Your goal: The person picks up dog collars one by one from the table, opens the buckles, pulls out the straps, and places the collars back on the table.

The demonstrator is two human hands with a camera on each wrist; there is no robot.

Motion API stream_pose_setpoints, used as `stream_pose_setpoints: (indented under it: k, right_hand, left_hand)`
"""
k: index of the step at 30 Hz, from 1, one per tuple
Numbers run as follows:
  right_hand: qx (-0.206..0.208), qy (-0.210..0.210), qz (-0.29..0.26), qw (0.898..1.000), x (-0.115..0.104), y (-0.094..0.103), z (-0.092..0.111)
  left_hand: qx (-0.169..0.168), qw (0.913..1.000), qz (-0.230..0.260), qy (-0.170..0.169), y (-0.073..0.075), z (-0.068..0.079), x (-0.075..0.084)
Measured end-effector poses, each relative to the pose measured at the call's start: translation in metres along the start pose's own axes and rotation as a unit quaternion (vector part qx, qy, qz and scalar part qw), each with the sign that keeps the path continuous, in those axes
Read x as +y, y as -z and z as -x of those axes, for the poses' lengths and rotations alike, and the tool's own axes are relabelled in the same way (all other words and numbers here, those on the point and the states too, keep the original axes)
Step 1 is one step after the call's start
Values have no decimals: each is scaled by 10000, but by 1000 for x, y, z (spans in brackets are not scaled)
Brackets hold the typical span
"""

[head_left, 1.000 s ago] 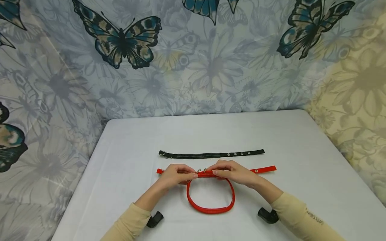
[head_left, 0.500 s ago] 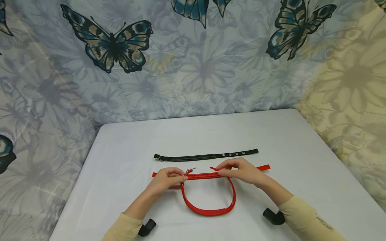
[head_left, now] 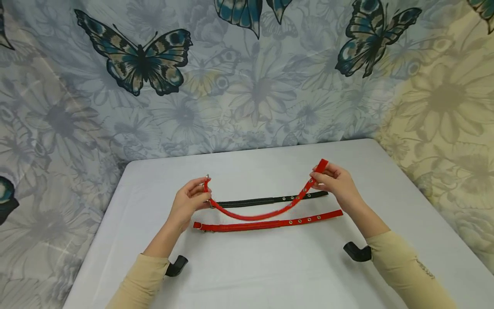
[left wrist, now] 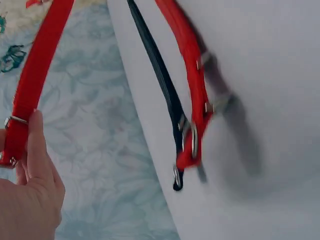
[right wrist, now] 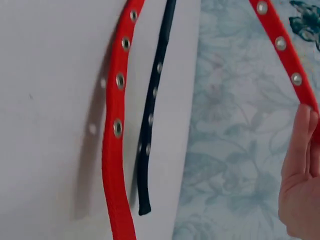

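Note:
A red collar with metal eyelets [head_left: 252, 217] hangs in a shallow curve between the two hands, lifted off the table. The left hand [head_left: 187, 202] pinches its buckle end; in the left wrist view the fingers hold the red strap [left wrist: 37, 67] by its metal hardware. The right hand [head_left: 338, 185] pinches the other end near its tip, below which the eyelets show. On the table beneath lies a second red collar [head_left: 239, 227], stretched out straight, buckle to the left. Behind it lies a black collar [head_left: 247, 202], partly hidden by the left hand and the held collar.
The white table [head_left: 247, 274] has its far edge against a wall covering [head_left: 262, 94] printed with butterflies and flowers. A black device [head_left: 176, 266] sits at the left wrist and another black device [head_left: 357, 252] at the right wrist.
Both hands have moved up and apart. The held red collar, a loop before, is now opened out into a long hanging strap, and the collar on the table shows in full.

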State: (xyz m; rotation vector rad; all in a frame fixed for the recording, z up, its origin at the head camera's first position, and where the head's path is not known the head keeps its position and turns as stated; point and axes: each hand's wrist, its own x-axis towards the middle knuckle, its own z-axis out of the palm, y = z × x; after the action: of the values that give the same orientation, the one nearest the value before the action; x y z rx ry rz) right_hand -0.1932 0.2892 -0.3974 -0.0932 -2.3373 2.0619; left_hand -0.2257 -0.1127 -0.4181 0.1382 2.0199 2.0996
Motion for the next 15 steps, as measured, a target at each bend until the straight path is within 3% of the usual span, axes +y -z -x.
stream_pose_setpoints:
  k: [4, 8, 10, 12, 15]
  right_hand:
    - [309, -79, 353, 9989, 5, 13, -21]
    - [328, -253, 1520, 9875, 18, 20, -41]
    - [215, -225, 2362, 9712, 25, 21, -49]
    - [70, -119, 3148, 9490, 31, 22, -55]
    - [-161, 148, 3936, 9190, 37, 24, -60]
  left_hand:
    - [397, 9990, -163, -124, 10, -28, 1]
    - [507, 9912, -1221, 47, 21, -53, -10]
    - [418, 9792, -1982, 104, 25, -63, -17]
    - [264, 9611, -2748, 52, 29, -70, -24]
    - [-42, 9378, -3470, -116, 32, -76, -30]
